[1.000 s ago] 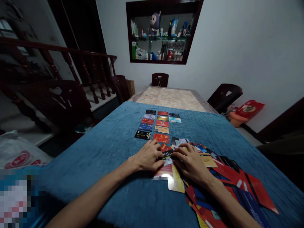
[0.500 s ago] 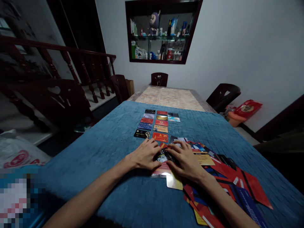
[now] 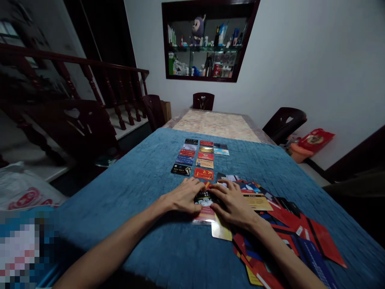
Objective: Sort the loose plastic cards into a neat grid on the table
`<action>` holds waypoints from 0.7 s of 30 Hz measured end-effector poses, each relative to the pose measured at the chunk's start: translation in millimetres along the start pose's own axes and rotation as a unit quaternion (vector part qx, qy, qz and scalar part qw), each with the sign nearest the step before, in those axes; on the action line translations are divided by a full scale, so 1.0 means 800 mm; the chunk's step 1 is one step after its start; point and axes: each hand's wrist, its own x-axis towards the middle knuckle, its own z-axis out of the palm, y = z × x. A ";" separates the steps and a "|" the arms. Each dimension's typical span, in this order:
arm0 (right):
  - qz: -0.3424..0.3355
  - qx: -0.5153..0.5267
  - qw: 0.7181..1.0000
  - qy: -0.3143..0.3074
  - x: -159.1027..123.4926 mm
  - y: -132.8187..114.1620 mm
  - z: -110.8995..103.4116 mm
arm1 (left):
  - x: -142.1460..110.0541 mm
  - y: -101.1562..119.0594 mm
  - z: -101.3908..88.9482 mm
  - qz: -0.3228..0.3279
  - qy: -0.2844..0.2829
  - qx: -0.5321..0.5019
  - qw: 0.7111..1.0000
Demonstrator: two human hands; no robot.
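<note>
A black card (image 3: pixel 203 198) with white and yellow print lies between my hands, above red and pink cards (image 3: pixel 205 216) on the blue cloth. My left hand (image 3: pixel 187 196) is closed on its left side, fingers at the upper edge and thumb at the lower. From the right, my right hand (image 3: pixel 231 202) grips the same card with bent fingers and thumb; the fingertips partly cover it. Beyond them are columns of overlapping cards, including a red card (image 3: pixel 203 174) and a black card (image 3: pixel 181 169). A yellow card (image 3: pixel 221 229) pokes out below my right hand.
A loose pile of cards and red folders (image 3: pixel 323 237) spreads under and beside my right forearm. The blue cloth (image 3: pixel 135 176) covers the near part of the table. Chairs (image 3: pixel 284 122) stand around it, and a white plastic bag (image 3: pixel 24 188) is at the left.
The view has shifted slightly. My hands stay around the black card, and more of its print shows between my fingers. The laid-out cards are unchanged.
</note>
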 end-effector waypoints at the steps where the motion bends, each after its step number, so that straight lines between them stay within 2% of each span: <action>1: -0.001 0.001 1.000 -0.005 0.000 0.001 -0.001 | 0.000 0.000 -0.001 -0.004 -0.004 -0.001 1.000; 9: -0.024 0.000 1.000 -0.003 0.002 0.005 -0.001 | -0.008 -0.004 -0.015 -0.019 -0.018 0.029 0.999; 21: -0.045 -0.035 0.998 0.024 0.003 0.010 0.013 | -0.003 -0.003 -0.012 -0.064 -0.029 0.007 0.997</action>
